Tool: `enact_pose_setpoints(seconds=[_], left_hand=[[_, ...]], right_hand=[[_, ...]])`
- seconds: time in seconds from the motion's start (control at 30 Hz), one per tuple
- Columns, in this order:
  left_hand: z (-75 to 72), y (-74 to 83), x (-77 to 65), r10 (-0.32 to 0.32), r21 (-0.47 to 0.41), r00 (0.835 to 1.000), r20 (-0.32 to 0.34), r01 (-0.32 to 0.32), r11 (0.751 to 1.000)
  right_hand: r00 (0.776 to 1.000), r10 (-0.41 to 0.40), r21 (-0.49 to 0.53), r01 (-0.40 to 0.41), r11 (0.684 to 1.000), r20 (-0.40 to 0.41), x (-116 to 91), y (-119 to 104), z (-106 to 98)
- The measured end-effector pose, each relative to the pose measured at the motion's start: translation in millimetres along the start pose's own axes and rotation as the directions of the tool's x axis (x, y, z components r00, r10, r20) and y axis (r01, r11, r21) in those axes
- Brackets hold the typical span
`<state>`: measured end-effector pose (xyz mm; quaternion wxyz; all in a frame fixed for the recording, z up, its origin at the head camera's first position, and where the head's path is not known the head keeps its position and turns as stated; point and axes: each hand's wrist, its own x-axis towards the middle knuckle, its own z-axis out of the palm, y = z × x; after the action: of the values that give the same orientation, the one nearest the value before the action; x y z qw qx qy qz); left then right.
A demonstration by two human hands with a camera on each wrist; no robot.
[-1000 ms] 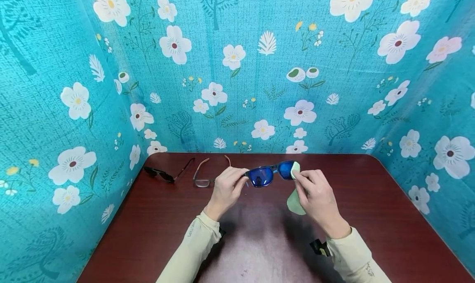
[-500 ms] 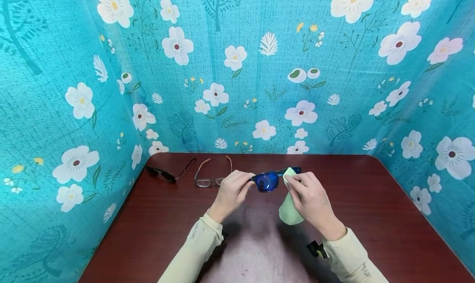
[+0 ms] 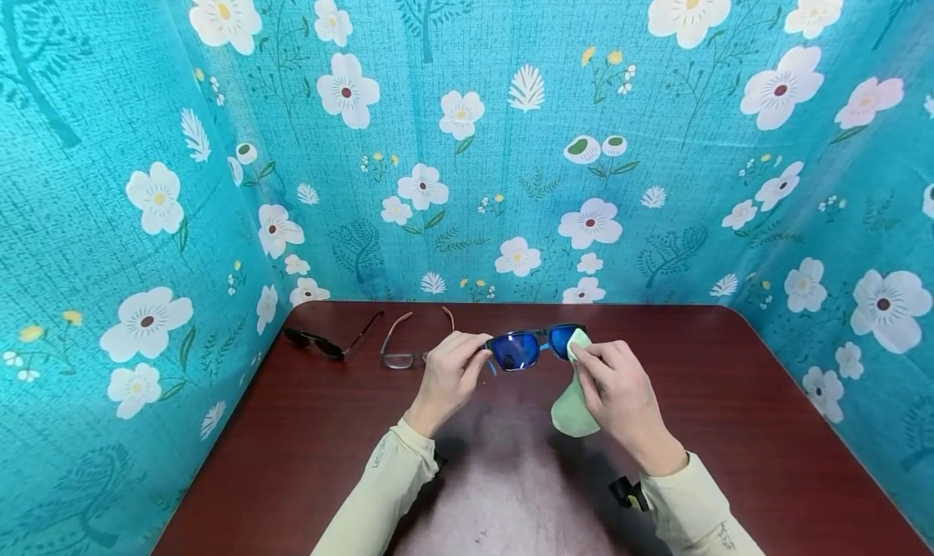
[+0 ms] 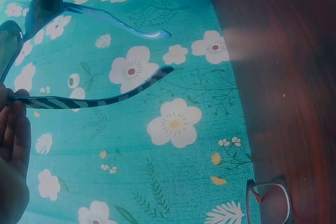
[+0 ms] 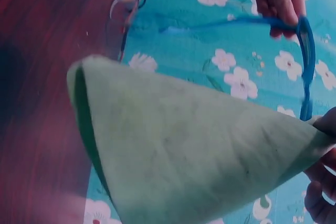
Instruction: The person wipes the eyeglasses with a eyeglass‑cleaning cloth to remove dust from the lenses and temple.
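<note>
Blue-lensed sunglasses (image 3: 515, 351) are held up above the table, lenses toward the head camera. My left hand (image 3: 450, 375) pinches them at the hinge on the left side. A pale green cloth (image 3: 574, 410) is gripped by my right hand (image 3: 623, 394), whose fingers press a fold of it on the outer edge of the right lens. The rest of the cloth hangs below that hand. Both temples of the sunglasses show in the left wrist view, one with a striped temple (image 4: 89, 102). In the right wrist view the cloth (image 5: 184, 145) covers much of the scene.
Black sunglasses (image 3: 314, 343) lie at the table's back left with one temple extended. Beside them are clear eyeglasses (image 3: 398, 361) with brown temples, partly behind my left hand. The dark red table (image 3: 700, 378) meets a flowered blue curtain (image 3: 511, 175) at its back and sides.
The sunglasses tilted away and back again. The right hand with the cloth moved inward toward the bridge, then out to the right lens's edge. The left hand shifted slightly right and back.
</note>
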<state>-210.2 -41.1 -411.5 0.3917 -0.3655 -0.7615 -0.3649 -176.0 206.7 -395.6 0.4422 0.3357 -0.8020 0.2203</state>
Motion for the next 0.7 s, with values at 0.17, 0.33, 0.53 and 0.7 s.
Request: enact_pose_setpoints(seconds=[0.17, 0.33, 0.53, 0.7], left_hand=[[4.0, 3.7, -0.5, 0.054, -0.002, 0.998, 0.028, -0.054, 0.999], [5.2, 5.4, -1.9, 0.084, -0.007, 0.996, 0.036, -0.084, 0.996], [2.8, 3.9, -3.2, 0.099, -0.016, 0.994, 0.043, -0.099, 0.995], [0.5, 1.4, -3.2, 0.099, -0.026, 0.995, 0.028, -0.098, 0.995]], right_hand=[[0.998, -0.058, 0.027, 0.058, 0.998, -0.001, 4.7, -9.0, 4.7], [0.999, -0.039, 0.017, 0.039, 0.999, -0.005, 7.8, -8.5, 4.5], [1.000, -0.007, -0.006, 0.007, 1.000, -0.008, 7.2, -0.3, 2.3], [0.999, 0.033, -0.025, -0.033, 0.999, -0.002, 5.2, 7.6, -0.7]])
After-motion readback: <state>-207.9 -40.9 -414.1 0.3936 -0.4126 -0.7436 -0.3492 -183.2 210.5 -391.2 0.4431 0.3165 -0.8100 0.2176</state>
